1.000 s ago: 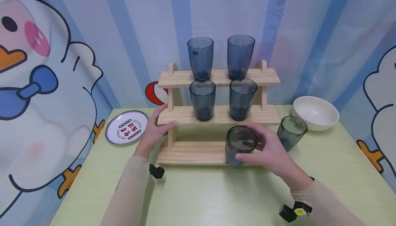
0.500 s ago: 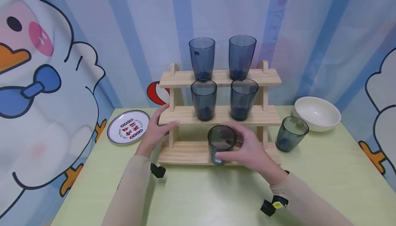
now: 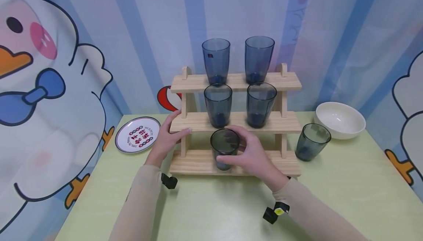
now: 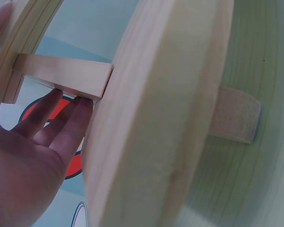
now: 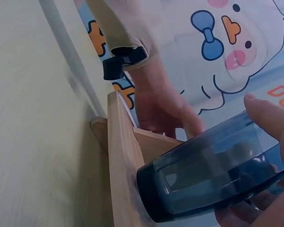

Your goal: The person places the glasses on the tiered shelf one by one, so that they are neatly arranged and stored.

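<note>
My right hand (image 3: 252,158) grips a dark blue-grey tumbler (image 3: 224,143) around its side, thumb in front. The tumbler is upright at the bottom tier of a three-tier wooden display rack (image 3: 191,163); in the right wrist view its thick base is right at the bottom board (image 5: 120,170). With my left hand (image 3: 165,138) I hold the rack's left end at the middle tier. The thumb lies at the board's front, and in the left wrist view the fingers (image 4: 75,123) reach the upright post (image 4: 66,71). Two matching tumblers stand on the middle tier and two on the top tier.
Right of the rack another tumbler (image 3: 312,142) stands on the pale green table (image 3: 211,208), in front of a white bowl (image 3: 340,120). A round plate with red lettering (image 3: 137,134) lies left of the rack. A duck-print curtain (image 3: 145,43) hangs behind.
My right hand has carried the tumbler leftward along the bottom tier, from its right part to left of the middle. The left hand keeps its hold on the rack.
</note>
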Motion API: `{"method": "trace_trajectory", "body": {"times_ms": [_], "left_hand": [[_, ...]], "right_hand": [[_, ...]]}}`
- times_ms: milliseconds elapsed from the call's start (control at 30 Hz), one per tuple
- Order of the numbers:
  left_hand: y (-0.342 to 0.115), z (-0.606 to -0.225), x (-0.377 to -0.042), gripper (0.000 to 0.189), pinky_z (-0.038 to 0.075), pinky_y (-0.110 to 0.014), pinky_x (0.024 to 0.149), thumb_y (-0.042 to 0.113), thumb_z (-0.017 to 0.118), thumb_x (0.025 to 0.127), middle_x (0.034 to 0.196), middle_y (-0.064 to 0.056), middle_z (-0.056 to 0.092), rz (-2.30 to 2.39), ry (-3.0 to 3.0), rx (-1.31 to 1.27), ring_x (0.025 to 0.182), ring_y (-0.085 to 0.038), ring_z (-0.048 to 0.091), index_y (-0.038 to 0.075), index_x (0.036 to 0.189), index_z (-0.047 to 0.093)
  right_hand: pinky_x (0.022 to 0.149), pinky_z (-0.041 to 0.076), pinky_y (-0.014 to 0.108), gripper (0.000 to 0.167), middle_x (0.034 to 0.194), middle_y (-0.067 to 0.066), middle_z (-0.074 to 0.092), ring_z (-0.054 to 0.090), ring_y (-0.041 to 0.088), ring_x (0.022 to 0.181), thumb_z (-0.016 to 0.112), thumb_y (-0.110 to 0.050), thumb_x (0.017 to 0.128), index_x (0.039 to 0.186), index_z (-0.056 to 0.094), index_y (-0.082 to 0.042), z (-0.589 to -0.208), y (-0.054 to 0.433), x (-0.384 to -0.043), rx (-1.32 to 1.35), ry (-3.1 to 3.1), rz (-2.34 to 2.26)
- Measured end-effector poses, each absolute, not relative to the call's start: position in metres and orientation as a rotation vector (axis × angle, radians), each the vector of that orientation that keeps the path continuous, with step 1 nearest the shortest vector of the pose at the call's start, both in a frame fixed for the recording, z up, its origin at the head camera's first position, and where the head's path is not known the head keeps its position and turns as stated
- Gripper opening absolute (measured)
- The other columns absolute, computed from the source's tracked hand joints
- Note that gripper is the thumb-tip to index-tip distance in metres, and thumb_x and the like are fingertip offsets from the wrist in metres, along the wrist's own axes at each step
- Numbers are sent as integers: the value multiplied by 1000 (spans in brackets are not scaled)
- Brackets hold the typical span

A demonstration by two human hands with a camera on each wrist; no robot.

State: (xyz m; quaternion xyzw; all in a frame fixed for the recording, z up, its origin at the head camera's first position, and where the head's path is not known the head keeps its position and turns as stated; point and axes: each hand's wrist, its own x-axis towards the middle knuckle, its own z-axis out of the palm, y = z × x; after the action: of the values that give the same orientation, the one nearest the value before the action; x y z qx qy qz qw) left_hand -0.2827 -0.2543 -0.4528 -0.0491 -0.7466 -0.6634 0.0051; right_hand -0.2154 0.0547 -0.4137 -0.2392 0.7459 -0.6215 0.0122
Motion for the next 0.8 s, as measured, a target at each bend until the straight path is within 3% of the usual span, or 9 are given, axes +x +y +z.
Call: {"method": "trace_trajectory", "body": {"times_ms": [267, 533, 800], "left_hand": [[-254, -453, -283, 78, 56, -50, 98, 20, 80, 95, 157, -13, 43, -2079, -2337, -159, 128, -36, 55, 39, 160, 41], [-253, -450, -281, 77, 52, -57, 104, 25, 80, 95, 160, -12, 40, -2047, -2372, -124, 131, -37, 53, 41, 159, 40], [-253, -450, -281, 78, 50, -59, 106, 26, 80, 96, 160, -12, 40, -2041, -2387, -114, 132, -37, 53, 41, 160, 39]], "right_hand": [[100, 55, 44, 74, 133, 2, 67, 68, 22, 115, 96, -15, 76, 142, 62, -21, -420, 48, -220, -761, 2346, -1921], [100, 55, 49, 76, 136, 5, 65, 67, 25, 118, 94, -16, 79, 146, 58, -20, -421, 46, -218, -765, 2346, -1905], [98, 57, 43, 78, 136, 2, 64, 68, 22, 117, 94, -22, 81, 148, 55, -24, -424, 44, -214, -759, 2412, -1861]]}}
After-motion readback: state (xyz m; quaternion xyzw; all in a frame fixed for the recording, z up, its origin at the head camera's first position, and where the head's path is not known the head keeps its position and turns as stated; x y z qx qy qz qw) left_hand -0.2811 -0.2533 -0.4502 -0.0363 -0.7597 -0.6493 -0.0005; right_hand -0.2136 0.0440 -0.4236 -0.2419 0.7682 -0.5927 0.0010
